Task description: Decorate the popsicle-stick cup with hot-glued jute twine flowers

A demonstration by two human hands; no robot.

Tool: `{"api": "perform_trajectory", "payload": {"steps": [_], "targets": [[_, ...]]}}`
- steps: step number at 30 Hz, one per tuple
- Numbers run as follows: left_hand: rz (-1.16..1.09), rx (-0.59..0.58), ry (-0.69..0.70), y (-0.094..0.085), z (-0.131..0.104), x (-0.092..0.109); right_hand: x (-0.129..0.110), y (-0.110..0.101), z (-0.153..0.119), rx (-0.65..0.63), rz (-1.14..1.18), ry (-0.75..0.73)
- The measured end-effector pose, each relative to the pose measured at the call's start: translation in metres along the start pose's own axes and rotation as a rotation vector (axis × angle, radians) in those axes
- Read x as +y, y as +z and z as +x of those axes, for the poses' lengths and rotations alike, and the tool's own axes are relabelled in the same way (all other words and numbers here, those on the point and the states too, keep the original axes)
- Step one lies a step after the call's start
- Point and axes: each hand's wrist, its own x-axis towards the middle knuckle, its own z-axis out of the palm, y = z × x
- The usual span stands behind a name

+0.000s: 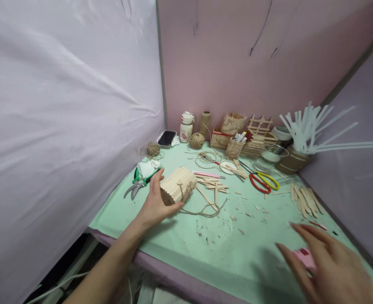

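Note:
My left hand (157, 200) is around a cylinder covered in pale wooden sticks (180, 180), lying on its side, thumb at the near edge and fingers over its dark end. A jute twine (205, 214) is tied around it, its loose tail curving over the table to the right. At the front right, my right hand (328, 257) is slightly blurred, thumb and forefinger spread apart. Through that gap shows a pink object (306, 258), partly hidden by the hand; its kind is unclear. Green-handled pruning shears (137, 185) lie left of my left hand.
Craft sticks (210, 183) and wood chips lie mid-table on the green tabletop (186, 240). Scissors (264, 181), a glass bowl (270, 157) and a pot of white glue sticks (297, 160) stand right. Twine balls (196, 140), a bottle (187, 126) and a phone (166, 138) sit behind.

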Motion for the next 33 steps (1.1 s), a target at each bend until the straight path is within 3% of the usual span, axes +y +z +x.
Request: {"api": "perform_trajectory", "payload": {"steps": [2, 5, 9, 13, 20, 33], "targets": [[-0.015, 0.058, 0.019, 0.007, -0.003, -0.006, -0.048, 0.015, 0.03, -0.016, 0.084, -0.188], [-0.008, 0.107, 0.041, 0.014, -0.005, -0.013, -0.111, 0.046, 0.063, -0.025, 0.218, -0.334], [-0.057, 0.095, 0.051, 0.018, -0.007, -0.021, -0.155, 0.085, 0.088, -0.121, 0.331, -0.377], [-0.103, 0.099, 0.043, 0.019, -0.008, -0.025, -0.158, 0.108, 0.098, -0.212, 0.416, -0.384], [-0.064, 0.132, 0.075, 0.02, -0.008, -0.029, -0.143, 0.127, 0.102, -0.217, 0.559, -0.403], [-0.012, 0.129, 0.087, 0.022, -0.007, -0.031, -0.148, 0.128, 0.101, -0.161, 0.454, -0.472]]}}
